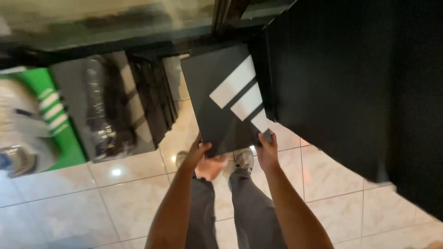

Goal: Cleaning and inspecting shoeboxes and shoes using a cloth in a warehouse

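Above the tiled floor (138,189), both hands are holding a flat black box (221,99) with three white slanted stripes on its lid. The left hand (203,159) is closing around the box's near left corner, thumb on top and fingers curled beneath; the right hand (267,150) is gripping the near right corner, fingers wrapped over the edge. The box is tilting up and away from the person, its far end lying against a tall black wall of stacked dark shapes (350,78) just right of the box. Left of the box, more dark boxes (147,92) are standing in a row, and farther left a green box (60,124) with white stripes is showing, blurred. Below the box, grey trousers (244,207) and pale shoes (242,159) are standing on the floor. Judging from this, the box is in hand but not yet set down anywhere; whether it is going into or coming off the stack cannot be told.
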